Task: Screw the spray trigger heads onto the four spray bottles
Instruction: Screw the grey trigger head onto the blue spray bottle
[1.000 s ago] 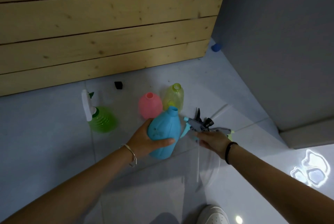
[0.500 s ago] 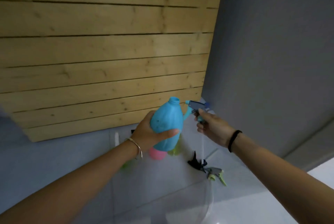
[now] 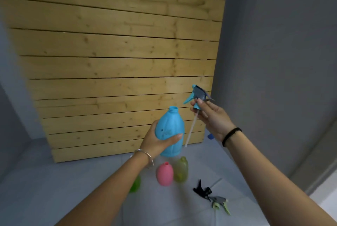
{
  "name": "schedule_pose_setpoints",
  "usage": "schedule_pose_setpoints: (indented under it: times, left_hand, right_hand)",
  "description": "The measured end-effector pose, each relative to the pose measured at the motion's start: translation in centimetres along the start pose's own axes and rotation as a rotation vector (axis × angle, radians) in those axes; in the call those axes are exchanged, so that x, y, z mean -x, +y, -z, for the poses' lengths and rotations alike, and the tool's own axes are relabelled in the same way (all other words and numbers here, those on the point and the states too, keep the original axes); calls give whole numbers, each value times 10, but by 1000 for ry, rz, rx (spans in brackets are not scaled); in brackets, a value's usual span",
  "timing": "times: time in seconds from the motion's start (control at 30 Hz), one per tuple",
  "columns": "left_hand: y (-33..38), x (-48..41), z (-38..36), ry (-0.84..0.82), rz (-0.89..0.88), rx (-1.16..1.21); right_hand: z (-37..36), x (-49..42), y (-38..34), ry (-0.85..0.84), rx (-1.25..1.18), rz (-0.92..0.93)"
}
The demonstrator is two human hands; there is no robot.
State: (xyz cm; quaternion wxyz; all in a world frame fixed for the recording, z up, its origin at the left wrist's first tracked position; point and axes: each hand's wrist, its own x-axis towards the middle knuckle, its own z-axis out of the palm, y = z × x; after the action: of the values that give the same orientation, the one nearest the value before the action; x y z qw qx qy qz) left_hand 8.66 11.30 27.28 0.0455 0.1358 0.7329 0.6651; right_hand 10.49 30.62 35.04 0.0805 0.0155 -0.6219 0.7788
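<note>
Gripping blue bottle [image 3: 170, 131], uncapped: left hand [image 3: 156, 141] | right hand [image 3: 212, 118] pinches trigger head [image 3: 197, 96]

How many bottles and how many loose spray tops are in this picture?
Plastic spray bottles: 4 (blue bottle in the left hand, pink bottle, yellow bottle, green bottle half hidden).
Loose spray trigger heads: 3 (blue-grey trigger head in the right hand, black trigger head and grey-green trigger head on the floor).
Total: 7
</note>
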Motion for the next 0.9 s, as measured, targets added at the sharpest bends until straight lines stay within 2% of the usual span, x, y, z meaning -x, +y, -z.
schedule_pose_setpoints:
  times: [0.37, 0.7, 0.9]
  left_hand:
    - [-19, 3, -1, -55, 40, -53]
    - [-23, 3, 4, -56, 34, -55]
    - [-14, 5, -1, -72, 6, -24]
  right_hand:
    - [-10, 3, -35, 219, -234, 231]
    - [-20, -2, -38, 203, -274, 280]
    - [-31, 5, -14, 95, -53, 157]
